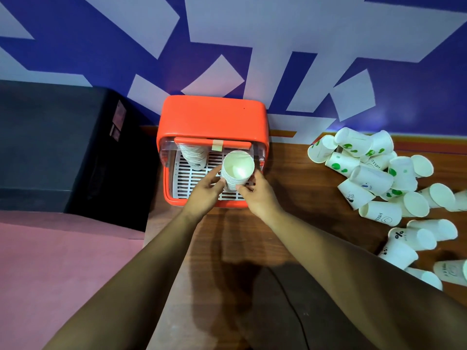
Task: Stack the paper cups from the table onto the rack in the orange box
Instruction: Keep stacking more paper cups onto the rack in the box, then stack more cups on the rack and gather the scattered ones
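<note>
Two cup stacks on the rack [187, 176] in the orange box [212, 117].
Left hand [206, 190] and right hand [257, 195] grip the front stack [237, 170]; loose cups [379, 183] at three o'clock read "HELLO".

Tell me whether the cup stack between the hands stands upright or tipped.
Upright: the cup stack shows its open mouth facing up, base on the white rack, steadied by the left hand and right hand.

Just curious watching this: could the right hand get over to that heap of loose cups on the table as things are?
Probably yes: the table between the right hand and the heap of loose cups is bare, though it first must release the stack.
</note>
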The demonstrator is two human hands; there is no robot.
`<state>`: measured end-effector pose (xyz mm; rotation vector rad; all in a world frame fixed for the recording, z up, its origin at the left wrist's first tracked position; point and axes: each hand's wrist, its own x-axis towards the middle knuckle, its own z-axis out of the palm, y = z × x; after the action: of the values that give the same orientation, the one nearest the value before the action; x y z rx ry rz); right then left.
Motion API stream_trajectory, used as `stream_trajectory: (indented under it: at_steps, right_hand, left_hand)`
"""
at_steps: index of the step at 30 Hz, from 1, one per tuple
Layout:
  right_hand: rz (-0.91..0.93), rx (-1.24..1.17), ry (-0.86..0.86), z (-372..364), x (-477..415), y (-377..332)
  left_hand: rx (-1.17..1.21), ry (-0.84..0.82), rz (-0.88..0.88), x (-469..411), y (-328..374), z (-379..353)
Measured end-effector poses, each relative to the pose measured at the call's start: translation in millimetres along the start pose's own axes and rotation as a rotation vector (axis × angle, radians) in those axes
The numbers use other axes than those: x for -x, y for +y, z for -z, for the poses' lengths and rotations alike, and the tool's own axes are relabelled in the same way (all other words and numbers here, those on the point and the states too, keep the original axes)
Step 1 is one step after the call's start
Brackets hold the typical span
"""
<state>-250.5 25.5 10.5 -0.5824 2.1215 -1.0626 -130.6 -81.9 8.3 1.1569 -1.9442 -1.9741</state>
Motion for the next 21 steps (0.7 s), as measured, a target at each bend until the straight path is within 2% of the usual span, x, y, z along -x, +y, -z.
stream_trajectory:
  at_steps: [13, 21]
  right_hand:
    - [0.017, -0.048, 0.135, -19.2, -46.0, -6.9]
    - [0.004, -0.027, 0.105, -23.5, -62.8, 2.8]
  left_hand:
    - [0.118, 0.193, -0.025, -48.8, 0.6, -5.8]
    - [0.123, 0.223, -0.046, -59.1, -1.4, -9.3]
